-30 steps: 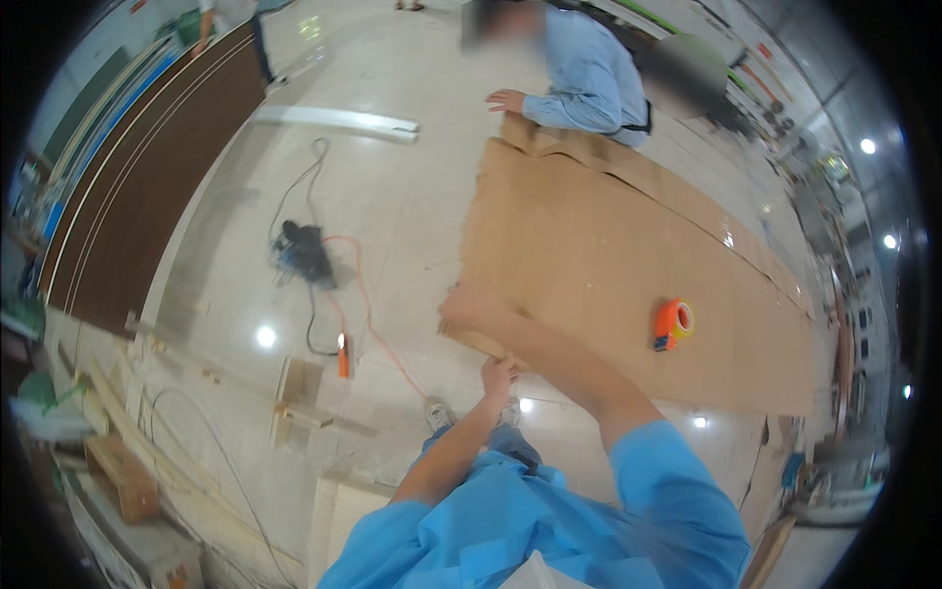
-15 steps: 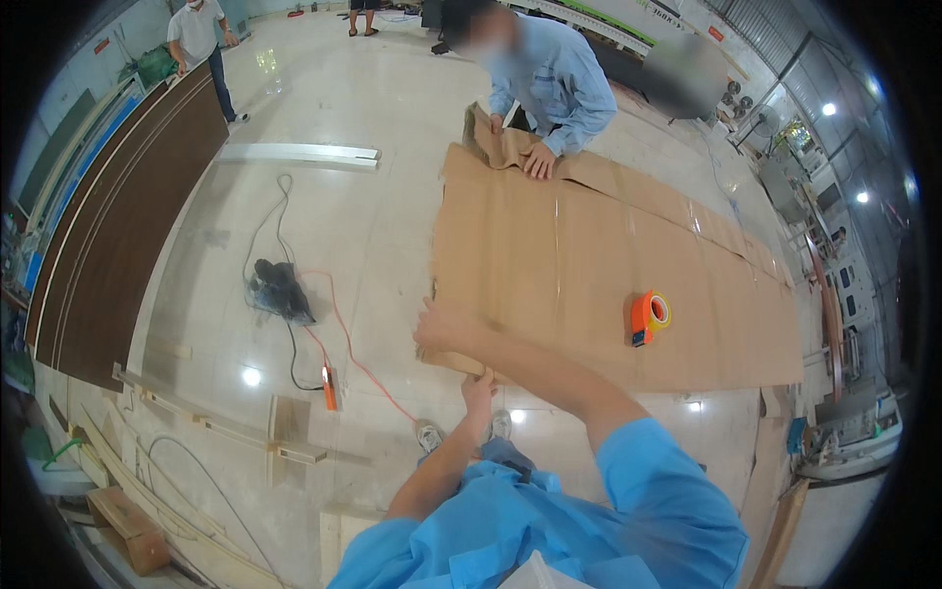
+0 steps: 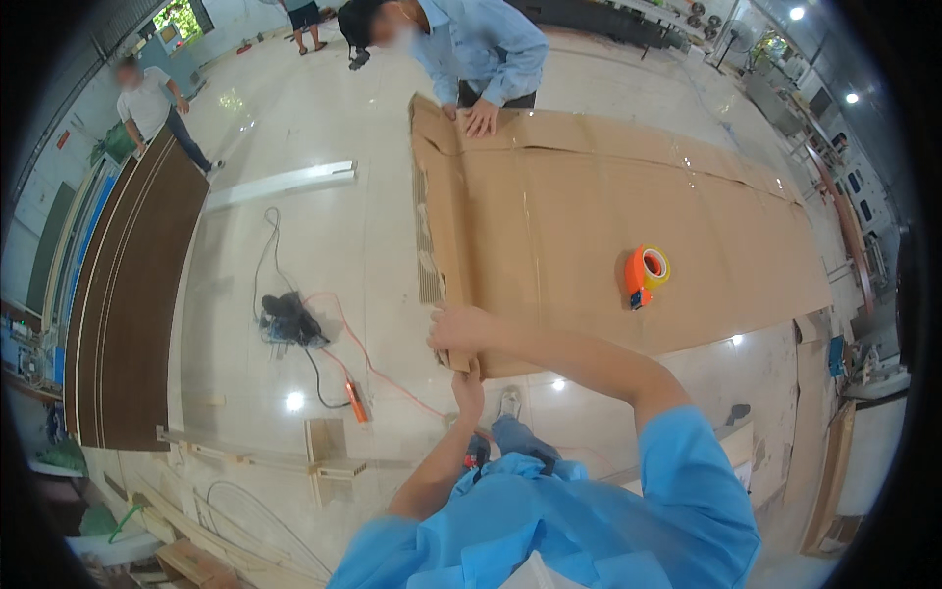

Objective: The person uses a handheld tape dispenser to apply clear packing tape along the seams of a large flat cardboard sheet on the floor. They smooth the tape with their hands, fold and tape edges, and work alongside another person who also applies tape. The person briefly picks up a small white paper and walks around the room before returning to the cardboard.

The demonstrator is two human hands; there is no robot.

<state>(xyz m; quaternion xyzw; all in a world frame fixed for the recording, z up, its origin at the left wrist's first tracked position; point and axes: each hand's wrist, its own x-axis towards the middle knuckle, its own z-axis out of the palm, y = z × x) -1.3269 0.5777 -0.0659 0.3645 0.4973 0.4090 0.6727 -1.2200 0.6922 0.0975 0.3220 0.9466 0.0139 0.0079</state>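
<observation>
Cardboard sheet (image 3: 589, 221), near-left corner in both hands (image 3: 463, 329), orange tape dispenser (image 3: 635, 273) on top, co-worker (image 3: 496, 49) at far edge.

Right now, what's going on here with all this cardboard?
Someone in a bright blue shirt holds a big cardboard sheet by its near left corner, left hand on the near edge, right hand on the left edge. Opposite, a co-worker's hand rests by the far left corner. That left edge is bent along a crease, and an orange tape dispenser lies on top.
</observation>
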